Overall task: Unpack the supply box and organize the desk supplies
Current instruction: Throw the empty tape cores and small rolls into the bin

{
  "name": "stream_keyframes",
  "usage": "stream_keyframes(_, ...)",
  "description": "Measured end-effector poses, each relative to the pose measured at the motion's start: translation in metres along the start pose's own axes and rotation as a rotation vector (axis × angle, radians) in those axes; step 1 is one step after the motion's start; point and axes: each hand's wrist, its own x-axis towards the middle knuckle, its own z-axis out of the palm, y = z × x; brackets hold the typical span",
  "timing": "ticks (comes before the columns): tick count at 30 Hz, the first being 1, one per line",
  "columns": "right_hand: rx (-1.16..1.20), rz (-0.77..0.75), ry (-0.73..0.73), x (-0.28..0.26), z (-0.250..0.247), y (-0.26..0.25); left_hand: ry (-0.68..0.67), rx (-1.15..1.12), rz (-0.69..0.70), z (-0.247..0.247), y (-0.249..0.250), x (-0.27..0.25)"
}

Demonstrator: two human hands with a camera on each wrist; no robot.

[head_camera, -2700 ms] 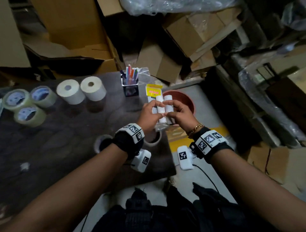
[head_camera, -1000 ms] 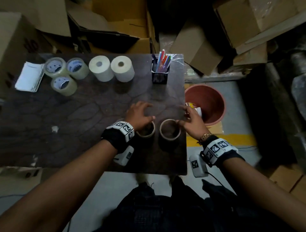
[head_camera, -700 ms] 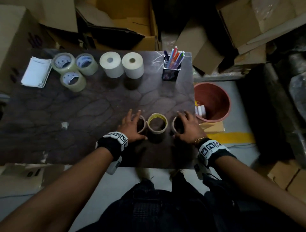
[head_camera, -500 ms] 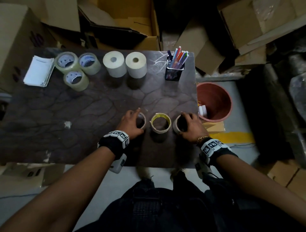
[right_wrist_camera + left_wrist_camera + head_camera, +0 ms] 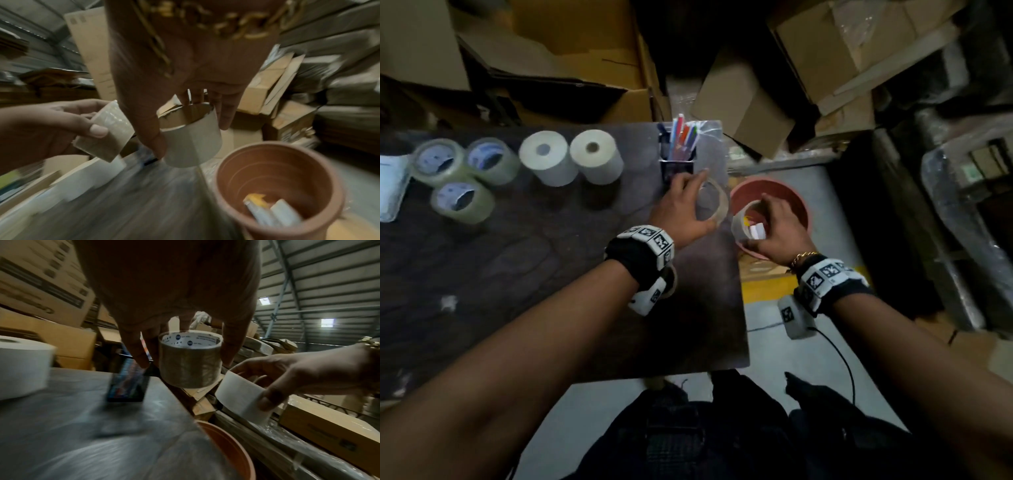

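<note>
My left hand (image 5: 705, 200) grips a brownish clear tape roll (image 5: 717, 202) lifted just above the dark table (image 5: 551, 274), in front of the pen holder (image 5: 677, 156). In the left wrist view the left hand (image 5: 186, 363) spans that tape roll (image 5: 190, 371) with thumb and fingers. My right hand (image 5: 755, 221) holds a pale cardboard-coloured ring (image 5: 739, 219) over the terracotta pot (image 5: 799, 209), off the table's right edge. The right wrist view has the right hand (image 5: 192, 137) round the ring (image 5: 193, 146), with a chalk pack (image 5: 267, 211) lying in the pot (image 5: 320, 186).
Three clear tape rolls (image 5: 460, 202), two white paper rolls (image 5: 571, 157) and a white pad (image 5: 390, 185) line the table's far side. Another roll (image 5: 672, 284) is half hidden under my left wrist. Cardboard boxes (image 5: 743, 102) crowd behind.
Both hands lifted the outer two rolls off the near part of the table and carried them away and to the right; the right one now hangs over the pot. The middle roll stayed.
</note>
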Motion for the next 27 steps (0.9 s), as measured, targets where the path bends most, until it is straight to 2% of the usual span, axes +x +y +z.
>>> stream_keyframes(5,-0.019,0.121,0.066,0.049,-0.046,0.077,-0.156,0.101,0.013,0.053,0.062,0.072)
stream_keyframes(8,-0.047,0.172,0.020,0.078,-0.049,0.114,-0.199,0.180,-0.013,0.091,0.078,0.107)
stream_keyframes(14,-0.099,0.155,-0.109,0.126,-0.019,0.158,-0.237,0.315,-0.102,0.157,0.072,0.150)
stream_keyframes(20,-0.129,0.185,-0.196,0.149,-0.003,0.178,-0.348,0.339,-0.182,0.173,0.052,0.163)
stream_keyframes(27,-0.029,0.208,-0.132,0.112,-0.013,0.174,-0.118,0.167,-0.019,0.131,0.038,0.125)
